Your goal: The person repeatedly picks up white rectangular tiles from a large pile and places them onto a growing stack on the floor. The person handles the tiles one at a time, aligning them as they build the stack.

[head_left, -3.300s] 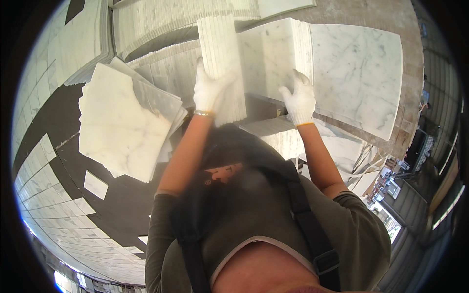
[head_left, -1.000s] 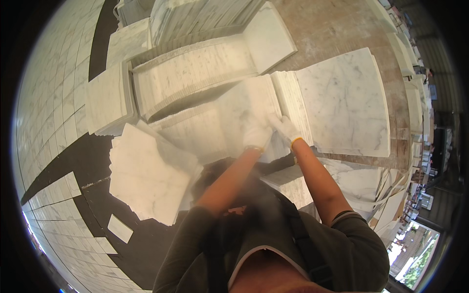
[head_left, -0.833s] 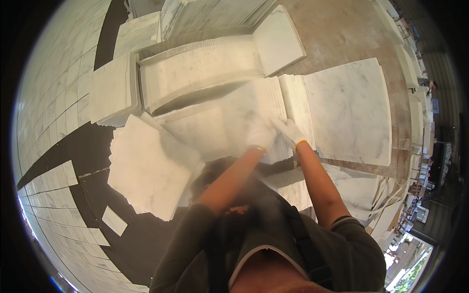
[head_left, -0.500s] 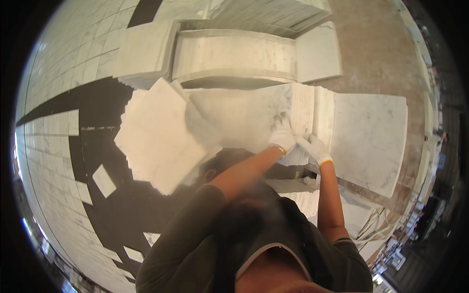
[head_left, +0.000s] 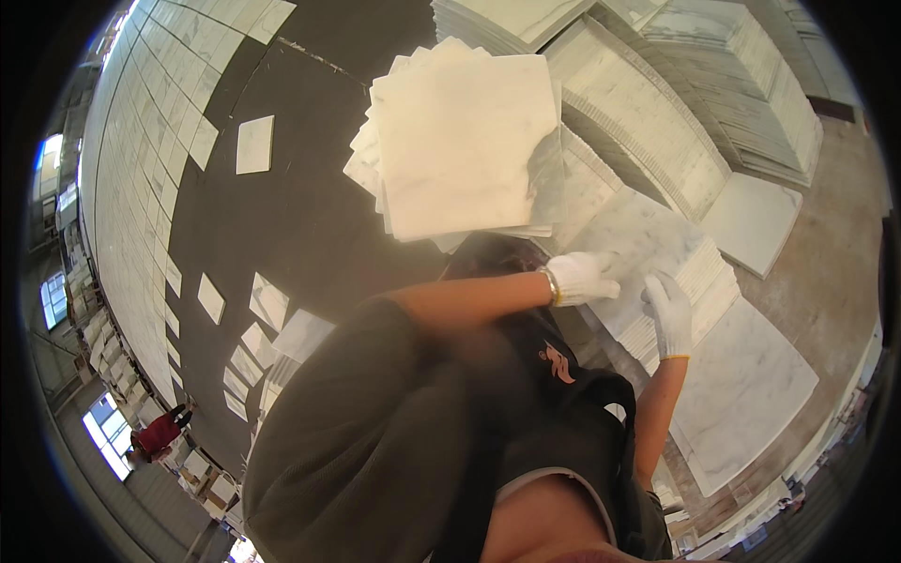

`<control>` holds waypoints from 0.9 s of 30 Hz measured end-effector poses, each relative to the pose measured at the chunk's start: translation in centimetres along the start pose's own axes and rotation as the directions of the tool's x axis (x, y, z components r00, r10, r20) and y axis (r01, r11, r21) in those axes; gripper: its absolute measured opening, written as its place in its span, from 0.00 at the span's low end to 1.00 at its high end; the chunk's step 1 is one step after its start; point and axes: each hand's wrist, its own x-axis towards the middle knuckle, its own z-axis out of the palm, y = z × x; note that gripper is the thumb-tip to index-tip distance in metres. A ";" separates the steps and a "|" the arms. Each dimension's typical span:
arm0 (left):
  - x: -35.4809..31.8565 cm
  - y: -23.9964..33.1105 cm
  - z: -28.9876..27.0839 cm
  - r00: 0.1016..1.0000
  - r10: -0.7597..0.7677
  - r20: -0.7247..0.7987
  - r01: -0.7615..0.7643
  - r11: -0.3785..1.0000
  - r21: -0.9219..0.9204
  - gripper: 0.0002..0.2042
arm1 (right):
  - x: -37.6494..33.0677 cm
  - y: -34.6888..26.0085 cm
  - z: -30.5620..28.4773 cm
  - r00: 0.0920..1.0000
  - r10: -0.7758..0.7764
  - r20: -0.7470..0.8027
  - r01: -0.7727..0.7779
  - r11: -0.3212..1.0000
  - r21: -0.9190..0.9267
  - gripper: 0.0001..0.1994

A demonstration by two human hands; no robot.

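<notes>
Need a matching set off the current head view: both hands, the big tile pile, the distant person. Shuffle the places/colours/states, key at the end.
Column 1
1. Left hand
2. Right hand
3. Big tile pile, upper middle of the view
4. Distant person

Column 2
A. Gloved, over a row of tile edges
B. Red top, lower left of the view
C. Gloved, the hand nearer the big pile
D. Corners turned to staggered angles, like a fan

Pairs: 1-C, 2-A, 3-D, 4-B
</notes>
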 end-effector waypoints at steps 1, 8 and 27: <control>-2.0 -1.0 -1.6 0.989 -0.017 -0.146 0.013 0.999 -0.031 0.35 | 0.9 -0.4 1.3 0.995 -0.043 0.087 0.049 0.997 -0.068 0.25; -10.4 -10.6 -10.7 0.623 -0.201 -0.756 -0.013 0.964 -0.267 0.25 | 4.8 0.3 3.2 0.970 -0.162 0.180 0.232 0.839 -0.492 0.29; -0.3 -8.0 -15.9 0.531 0.192 -0.825 0.726 0.399 0.560 0.32 | 21.7 5.5 -27.4 0.692 -0.053 -0.720 -0.435 0.765 -0.474 0.20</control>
